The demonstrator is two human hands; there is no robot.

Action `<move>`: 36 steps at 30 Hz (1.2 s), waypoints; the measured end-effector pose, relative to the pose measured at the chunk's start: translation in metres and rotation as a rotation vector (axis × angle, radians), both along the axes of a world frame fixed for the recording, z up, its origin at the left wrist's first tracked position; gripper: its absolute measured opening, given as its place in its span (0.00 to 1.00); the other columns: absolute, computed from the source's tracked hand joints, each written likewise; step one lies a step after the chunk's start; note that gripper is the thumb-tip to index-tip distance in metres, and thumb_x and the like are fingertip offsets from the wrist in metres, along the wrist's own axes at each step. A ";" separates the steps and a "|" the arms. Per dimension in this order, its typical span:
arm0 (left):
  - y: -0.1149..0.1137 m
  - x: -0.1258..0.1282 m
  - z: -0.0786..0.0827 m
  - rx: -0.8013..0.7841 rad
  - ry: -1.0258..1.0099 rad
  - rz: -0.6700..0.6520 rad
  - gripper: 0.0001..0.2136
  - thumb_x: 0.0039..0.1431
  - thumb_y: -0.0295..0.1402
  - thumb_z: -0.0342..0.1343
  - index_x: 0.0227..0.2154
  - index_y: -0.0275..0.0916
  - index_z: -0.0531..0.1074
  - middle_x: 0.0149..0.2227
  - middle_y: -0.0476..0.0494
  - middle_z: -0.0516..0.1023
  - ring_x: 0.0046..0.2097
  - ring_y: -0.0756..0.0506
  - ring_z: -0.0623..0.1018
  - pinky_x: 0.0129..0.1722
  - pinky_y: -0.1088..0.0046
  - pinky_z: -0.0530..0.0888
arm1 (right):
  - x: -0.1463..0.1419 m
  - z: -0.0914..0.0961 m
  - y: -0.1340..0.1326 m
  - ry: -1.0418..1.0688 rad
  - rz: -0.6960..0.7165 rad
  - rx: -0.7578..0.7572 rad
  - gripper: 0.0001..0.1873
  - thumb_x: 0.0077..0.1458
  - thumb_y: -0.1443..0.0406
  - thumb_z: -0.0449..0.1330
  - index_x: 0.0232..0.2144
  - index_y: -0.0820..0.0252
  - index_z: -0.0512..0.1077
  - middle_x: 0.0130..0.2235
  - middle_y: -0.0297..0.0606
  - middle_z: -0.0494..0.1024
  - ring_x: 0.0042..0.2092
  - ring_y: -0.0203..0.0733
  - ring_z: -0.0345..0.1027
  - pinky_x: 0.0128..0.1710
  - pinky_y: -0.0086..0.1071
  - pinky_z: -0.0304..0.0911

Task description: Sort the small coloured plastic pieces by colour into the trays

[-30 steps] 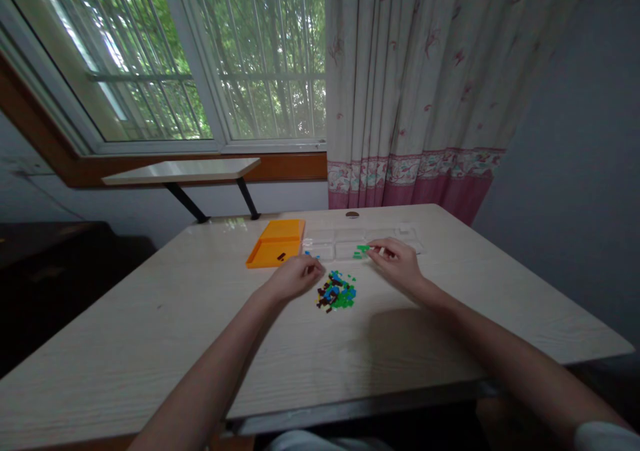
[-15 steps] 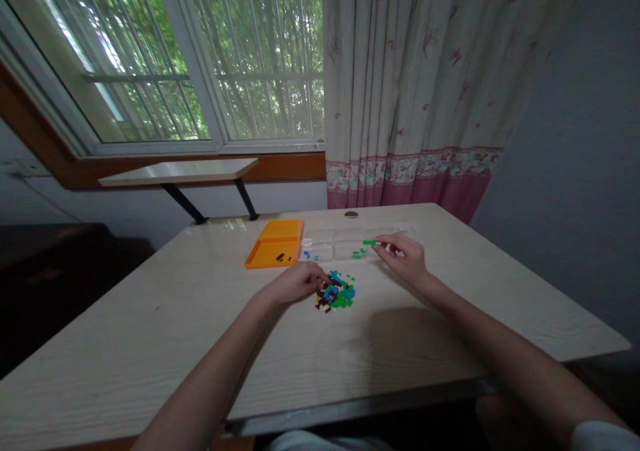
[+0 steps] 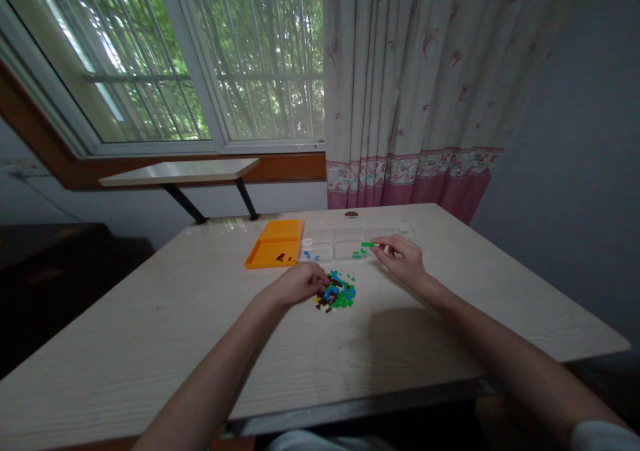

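A small pile of blue, green, dark brown and yellow pieces [image 3: 338, 291] lies in the middle of the pale wooden table [image 3: 150, 344]. My left hand [image 3: 296, 283] rests at the pile's left edge, fingers curled and pinching into it; what it grips is hidden. My right hand [image 3: 404, 258] pinches a green piece [image 3: 369, 244] over the clear divided tray [image 3: 340, 243] behind the pile. That tray has a few blue pieces [image 3: 308, 255] in its left compartment and green pieces [image 3: 358, 255] in the middle one.
An orange tray [image 3: 275, 251] with a few dark pieces lies left of the clear tray. A small dark round object [image 3: 351, 215] sits near the table's far edge. Behind stand a window, a wall shelf [image 3: 175, 169] and a flowered curtain [image 3: 415, 91].
My left hand moved right from the blue compartment's side into the pile. My right hand lifted slightly, still pinching a green piece over the clear tray.
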State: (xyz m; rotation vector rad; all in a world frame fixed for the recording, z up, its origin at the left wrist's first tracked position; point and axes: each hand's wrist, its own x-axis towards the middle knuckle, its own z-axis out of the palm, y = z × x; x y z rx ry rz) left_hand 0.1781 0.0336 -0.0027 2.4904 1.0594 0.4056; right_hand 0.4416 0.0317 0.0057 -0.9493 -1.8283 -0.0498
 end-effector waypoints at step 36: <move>-0.002 0.005 -0.001 0.094 -0.029 -0.038 0.08 0.49 0.28 0.53 0.31 0.38 0.75 0.31 0.45 0.75 0.34 0.49 0.72 0.35 0.77 0.66 | -0.013 -0.026 0.012 -0.324 -0.005 -0.276 0.09 0.54 0.66 0.52 0.35 0.58 0.71 0.33 0.36 0.71 0.32 0.35 0.65 0.33 0.27 0.58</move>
